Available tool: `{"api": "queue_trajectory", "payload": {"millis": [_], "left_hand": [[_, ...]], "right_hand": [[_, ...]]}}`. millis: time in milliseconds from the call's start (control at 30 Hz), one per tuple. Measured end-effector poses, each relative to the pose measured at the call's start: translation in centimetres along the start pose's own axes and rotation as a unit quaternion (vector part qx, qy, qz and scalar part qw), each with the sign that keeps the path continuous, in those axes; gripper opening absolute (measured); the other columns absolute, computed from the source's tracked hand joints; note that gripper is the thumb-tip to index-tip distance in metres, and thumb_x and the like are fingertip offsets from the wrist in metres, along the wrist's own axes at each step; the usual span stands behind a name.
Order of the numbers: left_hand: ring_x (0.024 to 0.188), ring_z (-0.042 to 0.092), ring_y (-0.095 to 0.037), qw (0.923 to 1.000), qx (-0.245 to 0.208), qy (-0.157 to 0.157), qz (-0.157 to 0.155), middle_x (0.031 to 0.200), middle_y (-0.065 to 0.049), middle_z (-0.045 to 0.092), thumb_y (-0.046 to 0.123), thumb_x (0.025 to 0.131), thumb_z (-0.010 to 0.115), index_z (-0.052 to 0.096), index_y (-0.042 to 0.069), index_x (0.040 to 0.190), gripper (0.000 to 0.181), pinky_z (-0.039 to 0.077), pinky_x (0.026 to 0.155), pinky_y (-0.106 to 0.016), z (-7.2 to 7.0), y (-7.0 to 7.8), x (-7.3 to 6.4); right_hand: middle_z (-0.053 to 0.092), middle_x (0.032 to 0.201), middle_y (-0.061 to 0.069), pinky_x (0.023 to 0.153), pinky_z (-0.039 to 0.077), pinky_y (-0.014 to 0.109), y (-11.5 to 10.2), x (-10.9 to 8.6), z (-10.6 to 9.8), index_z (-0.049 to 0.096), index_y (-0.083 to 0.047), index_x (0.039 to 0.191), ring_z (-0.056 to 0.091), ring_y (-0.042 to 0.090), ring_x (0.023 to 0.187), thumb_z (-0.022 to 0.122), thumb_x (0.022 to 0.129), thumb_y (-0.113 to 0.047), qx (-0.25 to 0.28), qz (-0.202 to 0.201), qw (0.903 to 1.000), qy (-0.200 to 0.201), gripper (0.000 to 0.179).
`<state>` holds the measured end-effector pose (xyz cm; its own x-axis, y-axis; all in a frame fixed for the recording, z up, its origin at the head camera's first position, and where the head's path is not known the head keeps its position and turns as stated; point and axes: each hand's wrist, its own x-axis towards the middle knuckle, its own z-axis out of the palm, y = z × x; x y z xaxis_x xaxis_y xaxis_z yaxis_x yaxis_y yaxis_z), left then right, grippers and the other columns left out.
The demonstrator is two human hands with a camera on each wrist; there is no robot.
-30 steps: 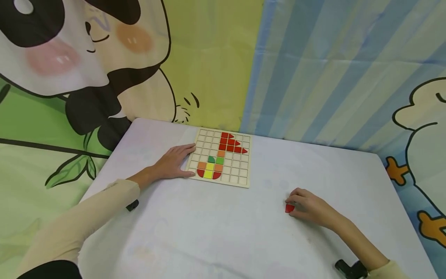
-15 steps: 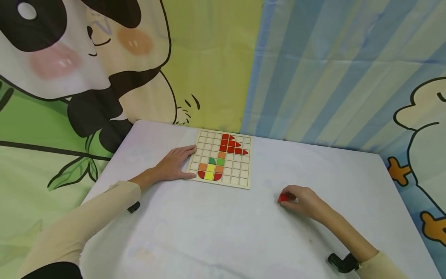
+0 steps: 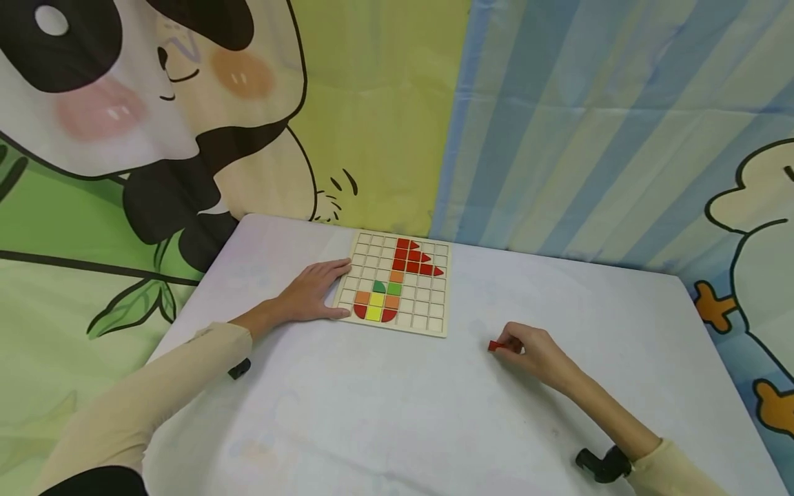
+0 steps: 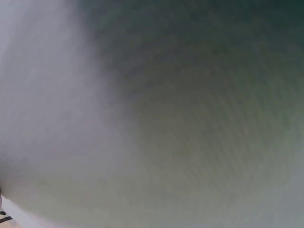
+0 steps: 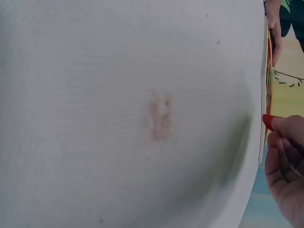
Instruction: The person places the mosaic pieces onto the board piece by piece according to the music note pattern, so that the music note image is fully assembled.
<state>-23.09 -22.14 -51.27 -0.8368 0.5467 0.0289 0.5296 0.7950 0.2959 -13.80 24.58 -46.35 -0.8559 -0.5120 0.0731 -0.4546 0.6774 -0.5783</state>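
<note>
My right hand pinches a small red tile between thumb and fingertips, apart from the board and to its right. In the right wrist view the red tile sticks out past the thumb tip; its full outline is hidden. A light wooden grid board lies near the far side of the table. Red, orange, yellow and green tiles fill some of its squares. My left hand rests at the board's left edge, fingers and thumb spread and touching it. The left wrist view shows mostly blurred pale fabric.
A white-covered table spreads under both hands. Cartoon-printed curtains stand directly behind its far edge. A black wrist camera hangs by the right sleeve, and another black device sits beneath the left sleeve.
My right hand has moved left and slightly away from me, carrying the red tile closer to the board. The tile now appears thinner, seen more edge-on. The left hand stays in place.
</note>
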Motion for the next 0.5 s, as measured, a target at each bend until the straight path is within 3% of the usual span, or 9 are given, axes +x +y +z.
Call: {"api": "queue_trajectory", "payload": {"millis": [167,333,500], "left_hand": [[0.147,0.025,-0.027,1.0000,-0.003,0.003,0.002,0.162,-0.003,0.023,0.073,0.078,0.059,0.025,0.015,0.154,0.102,0.021,0.118,-0.053,0.2,0.0,0.0],[0.148,0.024,-0.026,1.0000,-0.004,0.003,-0.001,0.162,-0.002,0.022,0.072,0.078,0.060,0.025,0.015,0.154,0.101,0.020,0.118,-0.052,0.1,0.0,0.0],[0.148,0.023,-0.025,1.0000,-0.004,0.001,-0.002,0.163,-0.001,0.020,0.072,0.078,0.060,0.024,0.016,0.155,0.102,0.020,0.119,-0.052,0.2,0.0,0.1]], "right_hand": [[0.063,0.086,-0.004,0.064,0.049,0.018,0.1,0.2,0.1,0.068,-0.004,0.116,0.051,0.002,0.074,0.072,0.082,0.002,0.012,-0.030,0.9994,0.006,0.035],[0.070,0.098,0.001,0.072,0.055,0.019,-0.1,0.7,0.3,0.069,-0.007,0.109,0.062,0.006,0.081,0.073,0.083,-0.002,0.026,-0.013,0.9996,-0.006,0.027],[0.073,0.093,0.000,0.071,0.056,0.019,-1.3,1.9,0.9,0.069,-0.009,0.105,0.064,0.004,0.077,0.078,0.080,-0.011,0.031,-0.004,0.9995,-0.001,0.027]]}}
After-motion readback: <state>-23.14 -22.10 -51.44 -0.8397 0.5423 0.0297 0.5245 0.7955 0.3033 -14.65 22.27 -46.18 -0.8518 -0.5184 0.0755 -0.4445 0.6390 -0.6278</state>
